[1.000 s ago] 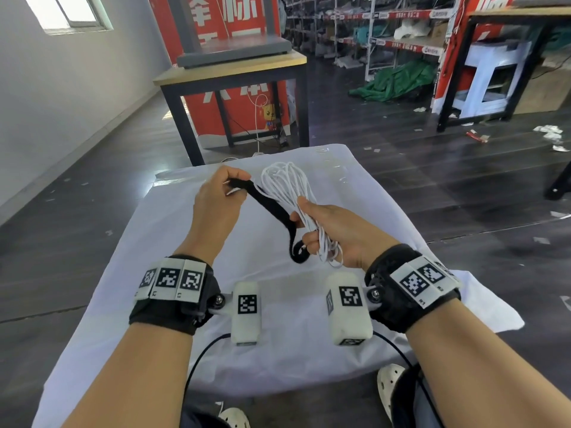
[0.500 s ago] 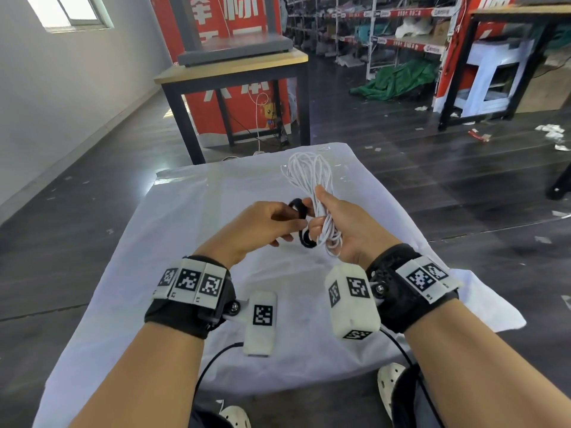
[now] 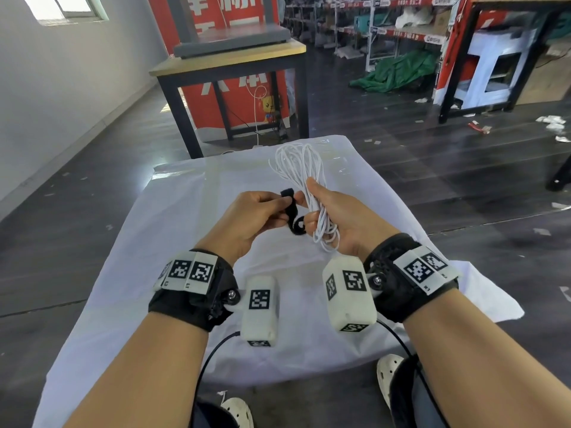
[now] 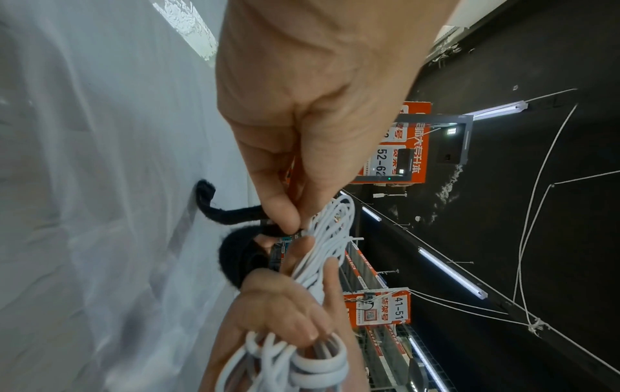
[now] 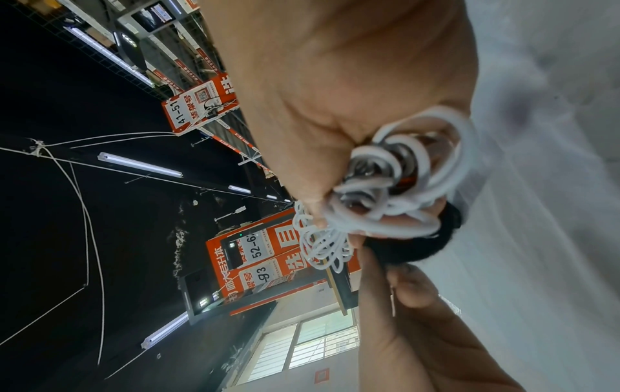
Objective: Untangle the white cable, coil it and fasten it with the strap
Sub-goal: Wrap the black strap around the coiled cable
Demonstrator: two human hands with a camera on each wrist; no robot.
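White cable [image 3: 299, 168] coil lengthwise away, right hand [image 3: 338, 222] fingers clenched around; left hand [image 3: 250, 217] fingertips pinching black strap [image 3: 289, 208].

white cloth [image 3: 173, 230] covers the near table | wooden-topped table [image 3: 228, 61] on black legs beyond it, grey slab [image 3: 231, 41] on top | red banner [image 3: 216, 13] with white characters behind | green tarp [image 3: 398, 71] heaped on the dark floor | shelving racks [image 3: 386, 23] along the back | paper scraps [image 3: 553, 122] far right
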